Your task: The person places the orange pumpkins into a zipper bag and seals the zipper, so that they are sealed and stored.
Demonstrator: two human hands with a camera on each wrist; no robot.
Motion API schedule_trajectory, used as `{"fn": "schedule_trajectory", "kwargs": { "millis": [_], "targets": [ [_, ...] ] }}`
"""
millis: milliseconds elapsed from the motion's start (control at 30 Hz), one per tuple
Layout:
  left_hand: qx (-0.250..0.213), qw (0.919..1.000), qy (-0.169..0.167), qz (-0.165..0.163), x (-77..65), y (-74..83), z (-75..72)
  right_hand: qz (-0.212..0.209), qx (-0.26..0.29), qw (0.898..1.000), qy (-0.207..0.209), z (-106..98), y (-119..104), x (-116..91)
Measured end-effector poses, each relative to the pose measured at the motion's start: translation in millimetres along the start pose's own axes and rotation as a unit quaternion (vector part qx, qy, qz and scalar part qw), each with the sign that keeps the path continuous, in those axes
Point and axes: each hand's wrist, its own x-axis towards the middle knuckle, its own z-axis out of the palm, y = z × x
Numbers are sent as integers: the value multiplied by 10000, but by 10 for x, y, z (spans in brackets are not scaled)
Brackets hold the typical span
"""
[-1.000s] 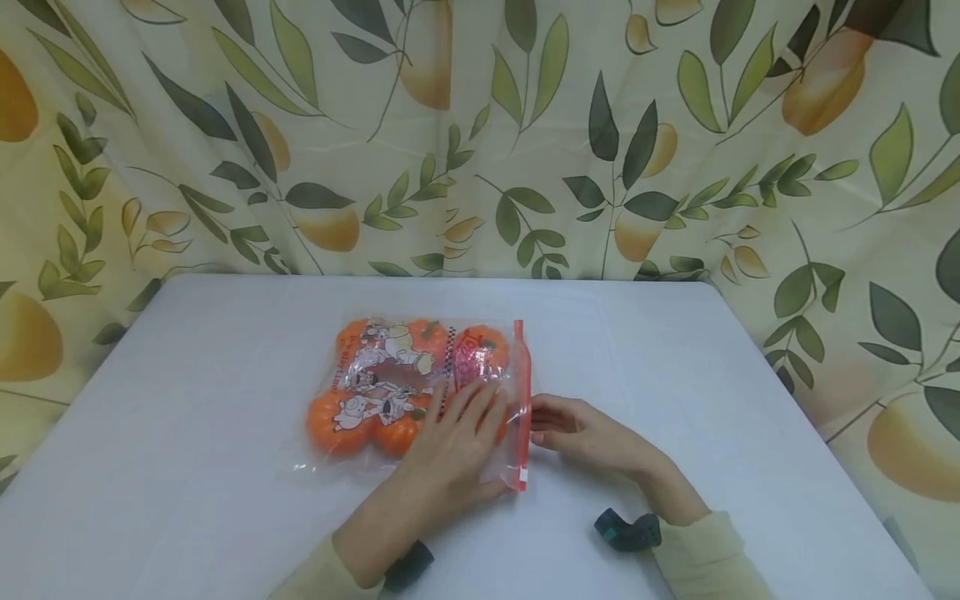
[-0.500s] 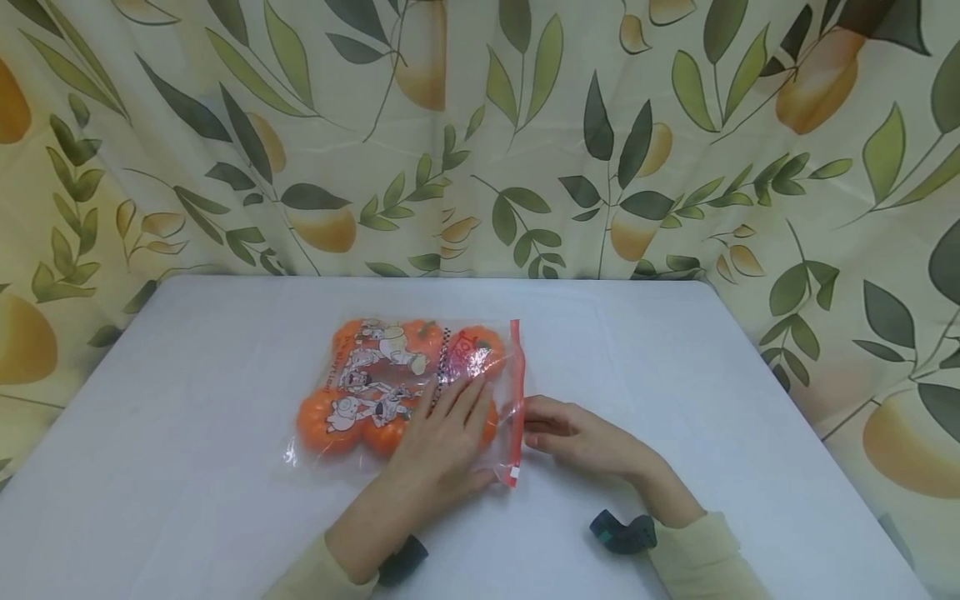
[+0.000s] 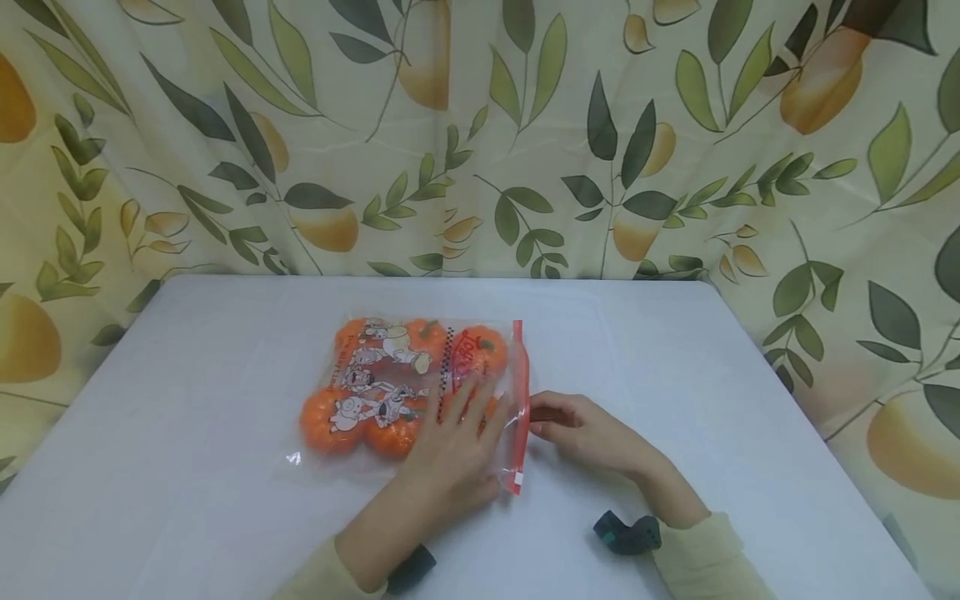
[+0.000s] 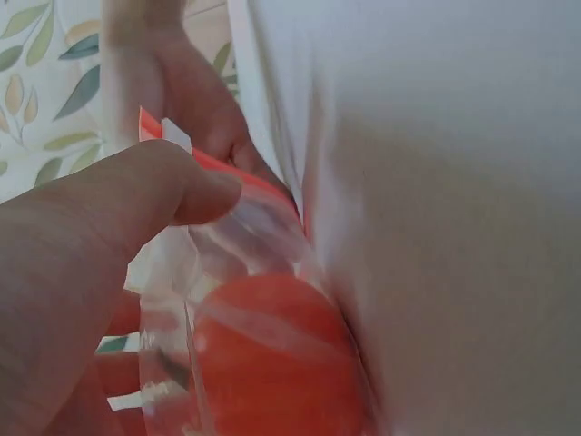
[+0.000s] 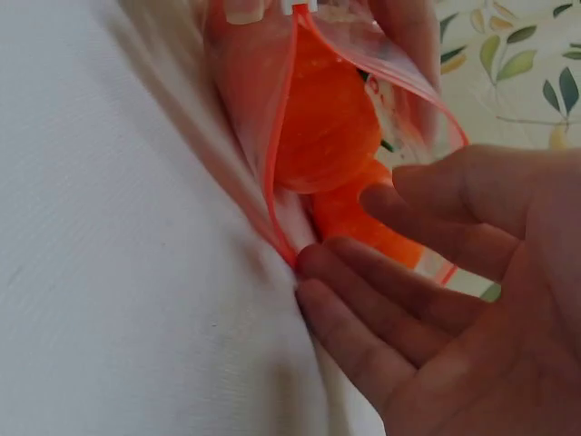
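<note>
A clear zip bag (image 3: 390, 375) with printed cartoon figures lies flat, holding several small orange pumpkins (image 3: 326, 421) with green stems. My left hand (image 3: 446, 458) rests on its lower right part, fingers spread over the plastic. In the left wrist view the thumb (image 4: 172, 186) lies over the bag's near edge, by the red zip. My right hand (image 3: 588, 433) is at the bag's mouth. There, the red-edged lips (image 5: 277, 173) stand parted, and a pumpkin (image 5: 327, 118) shows inside. Its lower fingertips touch the bottom lip, while thumb and index finger reach into the gap.
The bag lies on a white-covered table (image 3: 187, 433). A patterned curtain (image 3: 480, 142) of leaves and fruit hangs behind it. Dark wrist cameras sit at both wrists, the right one (image 3: 627, 533) just above the tabletop. A white slider (image 5: 300, 7) sits at the zip's near end.
My left hand's fingers have spread wider on the bag, and the pumpkins at the bag's near left have shifted slightly left. My right hand stays at the mouth.
</note>
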Motion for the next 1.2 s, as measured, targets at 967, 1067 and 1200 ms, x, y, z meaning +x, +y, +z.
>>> {"fn": "schedule_trajectory", "kwargs": {
  "millis": [967,1067,1200],
  "targets": [
    [243,9985,-33,487,-24,107,30,935,3014,9484,319,151,-99,53],
    [183,9986,-115,482,-28,112,33,1032,2770,9534,605,197,-101,96],
    [125,9985,-150,505,-28,120,35,1042,2515,9577,937,243,-79,134]
  ]
}}
